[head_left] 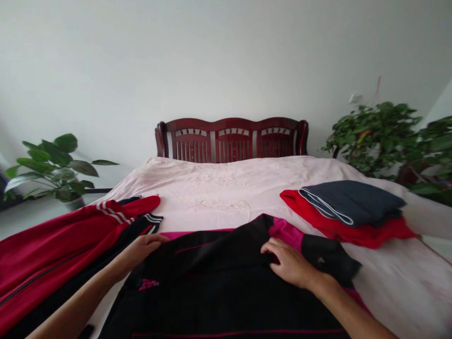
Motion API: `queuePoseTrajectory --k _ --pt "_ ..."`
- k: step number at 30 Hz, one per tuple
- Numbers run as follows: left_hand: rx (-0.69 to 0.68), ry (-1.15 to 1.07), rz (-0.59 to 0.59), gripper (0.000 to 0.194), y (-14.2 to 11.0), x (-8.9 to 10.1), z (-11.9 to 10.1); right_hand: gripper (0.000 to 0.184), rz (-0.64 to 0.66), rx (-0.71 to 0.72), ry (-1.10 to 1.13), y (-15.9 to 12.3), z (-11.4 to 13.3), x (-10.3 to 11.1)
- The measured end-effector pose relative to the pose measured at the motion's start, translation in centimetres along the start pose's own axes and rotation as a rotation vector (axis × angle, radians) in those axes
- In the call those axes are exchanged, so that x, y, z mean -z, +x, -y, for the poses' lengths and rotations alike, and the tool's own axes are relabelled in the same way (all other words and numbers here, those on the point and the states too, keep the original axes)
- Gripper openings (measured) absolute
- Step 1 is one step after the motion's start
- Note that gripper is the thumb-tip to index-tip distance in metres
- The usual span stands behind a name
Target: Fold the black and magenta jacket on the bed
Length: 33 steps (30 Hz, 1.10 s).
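Note:
A black top with magenta panels (226, 301) lies spread on the bed in front of me, its upper part raised into a fold. My left hand (150, 245) grips the top's far left edge, fingers closed on the cloth and partly hidden by it. Near the right end of the fold, my right hand (287, 263) pinches the black fabric between thumb and fingers. Beyond that hand, a short sleeve-like part (328, 259) with a small pale logo stretches out to the right.
A red jacket (70, 240) with white stripes lies over dark clothing at the left. On the right, a folded dark grey garment (353, 200) rests on red folded cloth (374, 233). Pale pink bedding (212, 188) reaches a wooden headboard (233, 139). Potted plants (60, 165) flank the bed.

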<state>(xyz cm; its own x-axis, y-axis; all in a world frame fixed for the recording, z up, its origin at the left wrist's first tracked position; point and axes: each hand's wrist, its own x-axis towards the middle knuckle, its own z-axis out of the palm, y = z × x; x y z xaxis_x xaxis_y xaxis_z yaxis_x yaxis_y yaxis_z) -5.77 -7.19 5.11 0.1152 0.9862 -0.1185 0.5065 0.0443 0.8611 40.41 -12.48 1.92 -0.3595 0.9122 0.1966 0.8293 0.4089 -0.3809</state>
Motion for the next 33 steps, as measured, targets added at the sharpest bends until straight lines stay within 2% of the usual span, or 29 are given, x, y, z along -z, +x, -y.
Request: queuePoseTrajectory --k 2,5,9,13,17,20,22,24,27,30,33 --pt "-0.157 0.228 -0.015 0.040 -0.9 0.1 -0.2 0.042 0.021 0.012 0.028 0.0 -0.2 0.4" --pt "-0.366 0.604 -0.091 0.036 -2.4 -0.4 -0.8 0.041 0.033 0.011 0.093 0.6 -0.7 1.0" --pt "-0.375 0.953 0.033 0.032 -3.2 -2.4 -1.0 0.025 -0.017 -0.086 0.153 2.2 -1.0 1.1" --pt "-0.405 1.121 -0.004 0.021 -2.9 -3.9 -1.0 0.021 0.049 -0.096 0.021 2.7 -0.1 0.5" --pt "-0.473 1.104 -0.075 0.018 -2.5 -3.4 -2.2 0.013 0.053 0.002 -0.138 1.9 0.9 0.0" --pt "-0.534 0.929 -0.182 0.019 -1.8 -1.6 -3.1 0.015 0.017 0.064 -0.266 1.3 1.1 -0.4" --pt "-0.447 0.742 -0.207 0.023 -0.7 -0.3 -3.2 0.021 0.007 0.085 -0.333 1.1 0.9 -0.6" --pt "-0.261 0.561 -0.158 0.031 0.7 0.7 -2.7 0.027 -0.003 0.086 -0.367 1.0 0.8 -0.9" --pt "-0.069 0.496 -0.055 0.033 2.7 1.1 -1.2 0.030 -0.020 0.044 -0.390 0.9 0.8 -1.1" --pt "-0.055 0.616 -0.055 0.025 3.7 0.6 0.3 0.027 -0.032 0.023 -0.409 0.9 1.3 -1.0" --pt "-0.080 0.712 -0.106 0.025 4.1 0.3 1.1 0.026 -0.088 0.074 -0.347 0.8 1.8 -0.9"
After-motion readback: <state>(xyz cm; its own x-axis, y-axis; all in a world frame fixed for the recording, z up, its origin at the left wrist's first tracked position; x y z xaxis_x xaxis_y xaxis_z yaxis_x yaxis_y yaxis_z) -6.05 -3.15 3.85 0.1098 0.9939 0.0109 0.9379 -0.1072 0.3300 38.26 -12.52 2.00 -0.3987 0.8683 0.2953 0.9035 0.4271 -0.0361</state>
